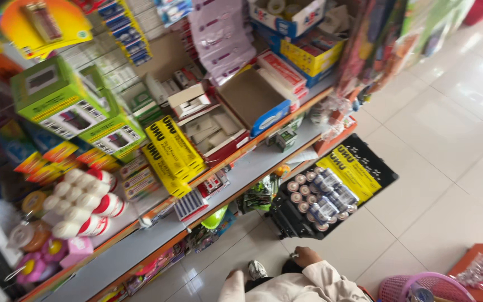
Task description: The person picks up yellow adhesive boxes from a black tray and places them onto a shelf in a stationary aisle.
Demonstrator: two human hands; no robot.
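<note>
Head view, the only 1 supplied.

1. Step in hand. The person is low to the tiled floor (437,140) in front of a shop shelf (141,246). Both hands are at the bottom edge of the picture, drawn in close to the body in pale sleeves. Neither has reached any stock. I judge this to be a pause or approach and not a handling step.

2. Nearest thing. The black box of cylinders (314,204) stands on the floor against the foot of the shelf, just ahead of the right hand (307,257) and apart from it. It holds rows of small upright tubes. A yellow carton (349,170) lies across its far end.

3. Next move, as a judgement only. Any contact with the box calls for a short forward reach by the right hand, then a pinch narrow enough to take 1 tube out of a tight row.

4. Grip.
- Right hand: back of the hand upward, a ring showing, fingers turned down and out of sight. Nothing shows in the grip, but I cannot tell whether it is open or closed.
- Left hand (232,275): only a sliver clears the sleeve, beside a grey shoe (256,269). Its grip cannot be told.

5. Surroundings. White rolls with red ends (85,204) and green cartons (62,100) fill the shelf. A pink basket (420,285) stands to the person's right.
</note>
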